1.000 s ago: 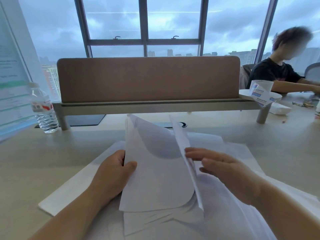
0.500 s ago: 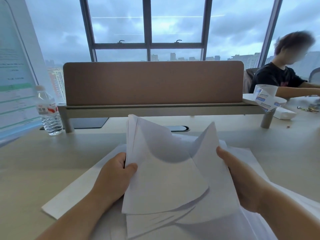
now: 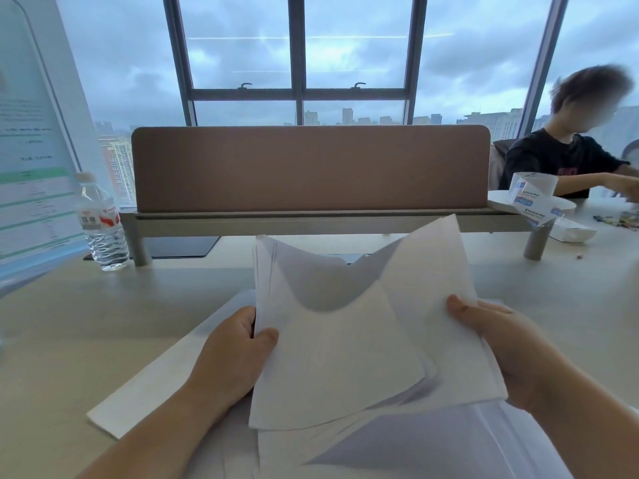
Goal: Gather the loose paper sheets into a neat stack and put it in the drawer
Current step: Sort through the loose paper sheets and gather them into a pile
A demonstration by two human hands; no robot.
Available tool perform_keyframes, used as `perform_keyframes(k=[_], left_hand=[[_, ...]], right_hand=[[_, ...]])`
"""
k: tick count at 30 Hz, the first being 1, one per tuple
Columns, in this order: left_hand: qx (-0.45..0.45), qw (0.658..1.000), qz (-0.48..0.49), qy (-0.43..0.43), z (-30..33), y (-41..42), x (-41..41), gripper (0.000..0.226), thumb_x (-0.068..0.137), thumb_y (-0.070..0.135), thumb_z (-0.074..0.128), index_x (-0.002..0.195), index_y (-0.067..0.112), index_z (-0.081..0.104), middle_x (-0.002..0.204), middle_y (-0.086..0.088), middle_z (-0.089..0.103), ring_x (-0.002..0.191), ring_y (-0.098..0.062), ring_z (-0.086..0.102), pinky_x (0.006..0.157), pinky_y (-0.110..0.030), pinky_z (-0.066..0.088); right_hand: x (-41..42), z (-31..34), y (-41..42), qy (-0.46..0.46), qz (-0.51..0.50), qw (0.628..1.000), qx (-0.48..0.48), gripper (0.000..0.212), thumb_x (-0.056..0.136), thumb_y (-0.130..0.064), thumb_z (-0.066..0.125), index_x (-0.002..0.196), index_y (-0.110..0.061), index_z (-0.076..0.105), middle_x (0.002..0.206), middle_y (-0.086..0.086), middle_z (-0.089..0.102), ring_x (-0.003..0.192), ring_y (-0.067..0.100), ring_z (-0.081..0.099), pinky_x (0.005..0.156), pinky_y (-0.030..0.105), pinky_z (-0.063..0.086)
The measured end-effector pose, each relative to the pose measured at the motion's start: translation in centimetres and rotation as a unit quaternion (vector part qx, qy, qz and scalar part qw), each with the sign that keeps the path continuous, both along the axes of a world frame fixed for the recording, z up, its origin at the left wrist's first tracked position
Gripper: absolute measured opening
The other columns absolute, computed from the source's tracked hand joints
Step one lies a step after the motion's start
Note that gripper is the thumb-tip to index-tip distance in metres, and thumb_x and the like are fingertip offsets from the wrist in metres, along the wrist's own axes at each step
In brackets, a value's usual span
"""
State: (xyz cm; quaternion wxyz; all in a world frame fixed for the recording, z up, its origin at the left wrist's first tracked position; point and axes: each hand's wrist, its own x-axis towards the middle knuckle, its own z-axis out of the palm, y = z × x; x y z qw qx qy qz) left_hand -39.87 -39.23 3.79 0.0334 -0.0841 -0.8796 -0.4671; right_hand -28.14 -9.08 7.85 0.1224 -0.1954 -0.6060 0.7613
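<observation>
The left hand point(image 3: 235, 354) is pinching the left edge of a bundle of plain white paper sheets point(image 3: 332, 357), thumb on the near face and fingers behind, and is holding it raised above the pale beige desk point(image 3: 69, 340). The right hand point(image 3: 508, 354) is clamping a single curling white sheet point(image 3: 435, 299) by its right edge, thumb on top, and is bringing it in against the bundle's right side. That sheet is lying skewed, its upper corner rising toward the desk's far edge, so its long axis is not parallel to the bundle. The coming move appears to turn on squaring this sheet leftward onto the bundle; the right hand is the nearer one for it. Further loose white sheets point(image 3: 155, 385) are lying flat on the desk beneath both hands, toward the near edge. No drawer is visible.
</observation>
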Motion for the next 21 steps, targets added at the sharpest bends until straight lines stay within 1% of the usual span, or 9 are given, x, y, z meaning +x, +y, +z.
perform_keyframes(k=[1,3,8,11,13,16,18,19,21], left_hand=[[0.002,1.0,-0.001,-0.002,-0.06,-0.02,-0.01,0.009,0.097,0.025,0.064,0.094,0.024,0.073,0.087,0.003,0.08,0.082,-0.02,0.075,0.081,-0.047,0.061],[-0.002,1.0,-0.002,-0.006,-0.08,-0.05,0.02,0.009,0.097,0.025,0.064,0.095,0.023,0.072,0.088,0.002,0.08,0.083,-0.021,0.074,0.082,-0.048,0.06],[-0.038,0.999,0.0,0.004,0.05,0.03,0.02,0.011,0.097,0.026,0.062,0.093,0.018,0.069,0.087,-0.001,0.077,0.083,-0.024,0.071,0.082,-0.048,0.059],[-0.053,0.998,-0.006,0.011,0.08,0.16,0.08,0.011,0.097,0.026,0.062,0.091,0.018,0.068,0.086,0.001,0.076,0.082,-0.022,0.071,0.081,-0.045,0.058],[-0.056,0.998,-0.01,0.011,0.1,0.22,0.17,0.01,0.097,0.026,0.063,0.091,0.02,0.068,0.085,0.001,0.077,0.081,-0.02,0.071,0.08,-0.043,0.058],[-0.058,0.998,-0.02,0.008,0.03,0.28,0.32,0.009,0.095,0.026,0.063,0.09,0.02,0.068,0.083,0.001,0.076,0.078,-0.022,0.071,0.075,-0.043,0.057],[-0.06,0.998,-0.031,0.008,-0.09,0.27,0.34,0.009,0.094,0.026,0.064,0.089,0.02,0.068,0.084,0.002,0.076,0.079,-0.021,0.071,0.074,-0.043,0.057],[-0.061,0.997,-0.036,0.009,-0.22,0.32,0.4,0.01,0.094,0.027,0.063,0.089,0.02,0.068,0.083,0.003,0.076,0.079,-0.022,0.071,0.074,-0.043,0.057],[-0.059,0.997,-0.042,0.011,-0.35,0.34,0.28,0.011,0.093,0.028,0.063,0.088,0.019,0.067,0.082,0.003,0.076,0.078,-0.022,0.071,0.074,-0.045,0.057]], right_hand=[[0.04,0.19,0.19,0.019,-0.013,1.0,-0.008,0.028,0.1,-0.02,0.056,0.111,0.002,0.07,0.104,0.024,0.077,0.082,0.037,0.077,0.068,0.051,0.064],[0.04,0.35,0.4,0.057,-0.047,0.997,-0.028,0.027,0.099,-0.022,0.057,0.11,0.0,0.069,0.104,0.021,0.077,0.081,0.033,0.077,0.066,0.047,0.064],[-0.36,0.3,0.41,0.167,-0.145,0.971,-0.085,0.021,0.098,-0.023,0.061,0.11,-0.008,0.069,0.109,0.01,0.078,0.105,0.03,0.073,0.086,0.047,0.059],[-0.12,0.75,0.12,0.236,-0.173,0.95,-0.111,0.013,0.102,-0.023,0.057,0.105,-0.018,0.068,0.109,0.002,0.079,0.1,0.017,0.075,0.085,0.034,0.061],[0.06,1.11,0.15,0.269,-0.189,0.936,-0.128,0.013,0.105,-0.026,0.054,0.108,-0.023,0.066,0.107,-0.005,0.079,0.101,0.013,0.075,0.086,0.034,0.061],[0.31,1.16,0.47,0.274,-0.199,0.93,-0.145,0.033,0.101,-0.041,0.056,0.129,-0.023,0.06,0.12,-0.003,0.076,0.112,0.017,0.072,0.092,0.05,0.058],[0.14,1.04,0.43,0.241,-0.185,0.939,-0.162,0.061,0.085,-0.052,0.065,0.139,-0.025,0.056,0.129,0.0,0.072,0.116,0.021,0.07,0.086,0.056,0.058],[0.15,0.95,0.26,0.217,-0.173,0.945,-0.172,0.065,0.08,-0.053,0.066,0.138,-0.026,0.058,0.127,0.0,0.073,0.113,0.021,0.071,0.081,0.056,0.06],[-0.2,0.79,-0.27,0.17,-0.133,0.962,-0.165,0.04,0.093,-0.042,0.06,0.126,-0.022,0.066,0.113,0.002,0.078,0.096,0.019,0.077,0.068,0.046,0.064]])
